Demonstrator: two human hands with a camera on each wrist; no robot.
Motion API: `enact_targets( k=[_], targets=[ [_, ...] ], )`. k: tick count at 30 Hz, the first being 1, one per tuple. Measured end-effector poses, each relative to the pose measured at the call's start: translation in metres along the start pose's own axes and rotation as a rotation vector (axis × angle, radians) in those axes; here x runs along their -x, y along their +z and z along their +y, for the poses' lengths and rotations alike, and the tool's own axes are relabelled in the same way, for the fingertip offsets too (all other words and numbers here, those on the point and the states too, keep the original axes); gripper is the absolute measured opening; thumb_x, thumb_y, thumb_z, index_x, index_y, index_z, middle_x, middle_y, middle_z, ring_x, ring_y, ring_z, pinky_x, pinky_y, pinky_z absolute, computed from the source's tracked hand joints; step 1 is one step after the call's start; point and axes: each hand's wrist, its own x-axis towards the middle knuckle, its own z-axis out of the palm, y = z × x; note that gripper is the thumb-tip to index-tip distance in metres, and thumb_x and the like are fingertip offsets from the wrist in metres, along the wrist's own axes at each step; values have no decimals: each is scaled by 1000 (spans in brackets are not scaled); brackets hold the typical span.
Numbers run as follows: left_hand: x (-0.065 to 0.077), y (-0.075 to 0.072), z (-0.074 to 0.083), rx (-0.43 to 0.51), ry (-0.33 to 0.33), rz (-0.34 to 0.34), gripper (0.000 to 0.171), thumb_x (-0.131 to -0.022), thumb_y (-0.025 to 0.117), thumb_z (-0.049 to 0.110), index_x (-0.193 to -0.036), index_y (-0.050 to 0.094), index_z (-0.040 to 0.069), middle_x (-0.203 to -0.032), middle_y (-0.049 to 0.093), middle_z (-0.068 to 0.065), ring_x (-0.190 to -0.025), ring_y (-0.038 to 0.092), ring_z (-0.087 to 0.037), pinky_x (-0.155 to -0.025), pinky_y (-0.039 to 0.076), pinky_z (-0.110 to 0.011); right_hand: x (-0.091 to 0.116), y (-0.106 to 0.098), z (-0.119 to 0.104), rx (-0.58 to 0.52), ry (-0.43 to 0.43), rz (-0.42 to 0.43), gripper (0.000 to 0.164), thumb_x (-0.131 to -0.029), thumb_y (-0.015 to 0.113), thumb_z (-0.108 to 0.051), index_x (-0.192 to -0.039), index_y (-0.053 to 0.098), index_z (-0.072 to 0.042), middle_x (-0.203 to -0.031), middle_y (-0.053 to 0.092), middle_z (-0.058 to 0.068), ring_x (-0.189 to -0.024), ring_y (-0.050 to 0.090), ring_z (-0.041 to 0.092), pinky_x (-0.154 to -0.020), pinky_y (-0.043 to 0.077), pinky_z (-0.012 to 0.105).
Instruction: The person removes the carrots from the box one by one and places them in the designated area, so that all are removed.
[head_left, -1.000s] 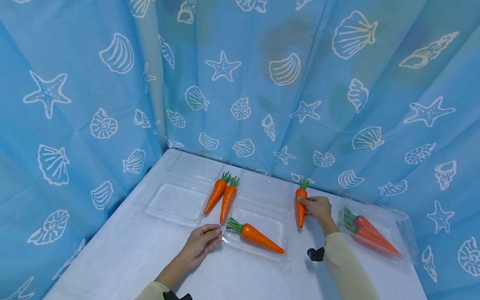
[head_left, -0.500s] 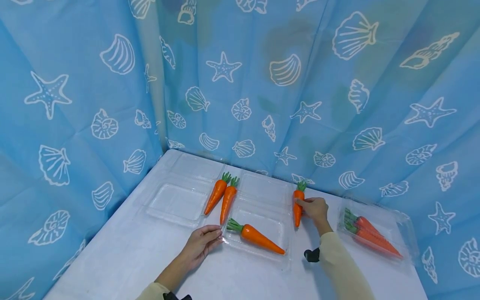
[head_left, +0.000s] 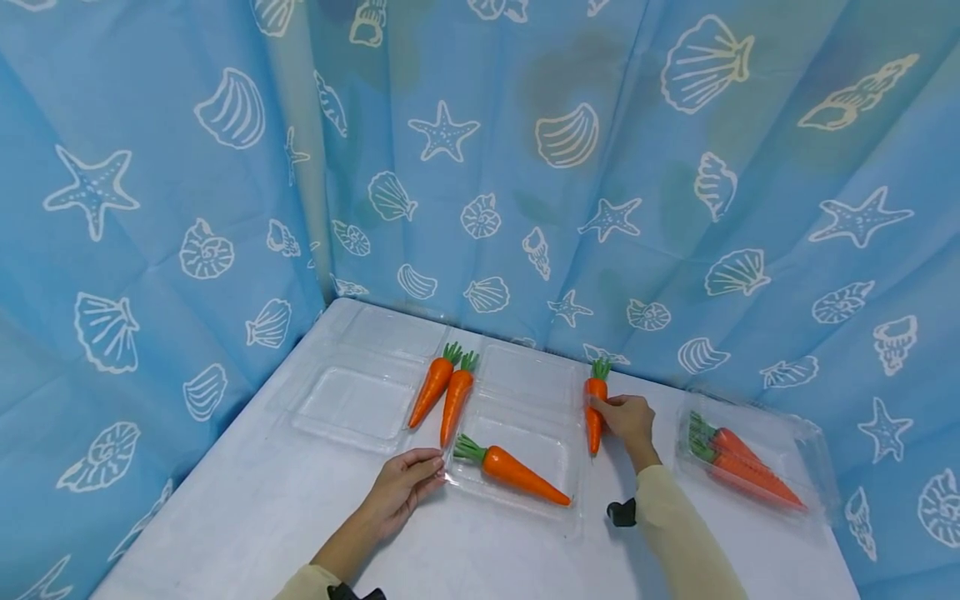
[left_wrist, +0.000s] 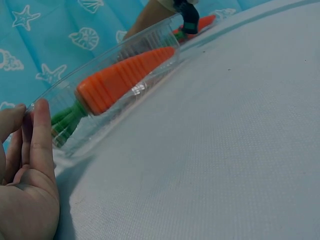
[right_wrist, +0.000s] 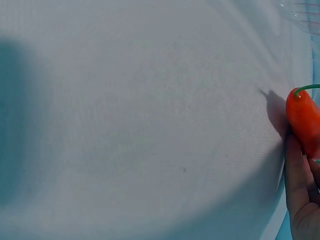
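Note:
My left hand [head_left: 401, 487] pinches the near left corner of an opened clear plastic clamshell box [head_left: 543, 446] between thumb and fingers. One orange carrot [head_left: 525, 477] with green stalks lies slantwise in its near half; the left wrist view shows this carrot [left_wrist: 120, 82] through the box wall, beside the fingers. To the right of the box, my right hand [head_left: 632, 421] grips another carrot [head_left: 597, 390] by its upper body, stalks pointing away and tip toward me. At the right edge of the right wrist view, the held carrot [right_wrist: 302, 117] is partly cut off.
Two loose carrots, a left one [head_left: 431, 392] and a right one [head_left: 456, 404], lie side by side left of the box. A second opened clamshell [head_left: 348, 408] sits farther left. At the right, a closed clamshell [head_left: 798, 446] contains carrots [head_left: 753, 483]. A shell-patterned curtain [head_left: 480, 167] borders the table.
My right hand has shifted slightly left with its carrot, closer to the opened box. My left hand keeps its hold on the box corner, and the other carrots stay in place.

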Motion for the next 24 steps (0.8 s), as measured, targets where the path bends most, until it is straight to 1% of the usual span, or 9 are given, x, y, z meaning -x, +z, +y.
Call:
enact_targets(
  k=[4, 8, 13, 16, 19, 21, 24],
  targets=[
    [1, 0, -1, 0, -5, -6, 29, -94, 63, 2, -119, 55, -10, -102, 63, -14, -92, 66, -16, -90, 54, -30, 3, -2, 2, -28, 15, -9, 62, -85, 72, -49, -115, 62, 5, -102, 64, 21, -81, 63, 28, -70, 59, 29],
    [0, 0, -2, -6, -10, -5, 33, -93, 64, 4, -121, 54, -10, -102, 63, -13, -92, 66, -16, -90, 54, -30, 5, -6, 4, -43, 3, -21, 66, -83, 73, -51, -116, 62, 5, -101, 65, 21, -80, 64, 27, -72, 59, 32],
    [-2, 0, -1, -18, -17, 2, 33, -93, 65, 5, -121, 54, -9, -102, 63, -12, -91, 66, -15, -90, 54, -31, 6, -16, 4, -52, -9, -35, 62, -86, 70, -49, -116, 62, 4, -99, 65, 19, -81, 64, 28, -72, 59, 33],
    [-2, 1, -1, -25, -27, 13, 34, -93, 65, 7, -121, 54, -8, -102, 63, -12, -92, 66, -15, -91, 54, -31, 8, -23, 4, -36, -6, -48, 58, -89, 67, -48, -116, 62, 3, -99, 65, 18, -80, 64, 28, -75, 59, 34],
    [-1, 1, -1, -26, -43, 27, 35, -93, 66, 8, -122, 55, -7, -103, 64, -12, -92, 66, -15, -90, 54, -31, 12, -28, 2, -17, -12, -61, 59, -90, 67, -46, -121, 59, 4, -102, 64, 20, -79, 64, 28, -77, 59, 36],
    [-1, 1, -1, -25, -45, 30, 36, -93, 66, 8, -123, 54, -8, -103, 64, -12, -92, 66, -15, -91, 54, -31, 13, -29, 1, -5, -18, -59, 62, -90, 68, -45, -125, 57, 4, -105, 63, 21, -78, 64, 28, -75, 59, 35],
    [0, 2, -1, -20, -43, 33, 37, -93, 66, 8, -124, 54, -9, -103, 64, -11, -91, 66, -15, -90, 54, -31, 12, -25, -1, 8, -29, -61, 70, -87, 70, -45, -132, 50, 5, -109, 60, 22, -78, 63, 27, -70, 59, 32]
  ],
)
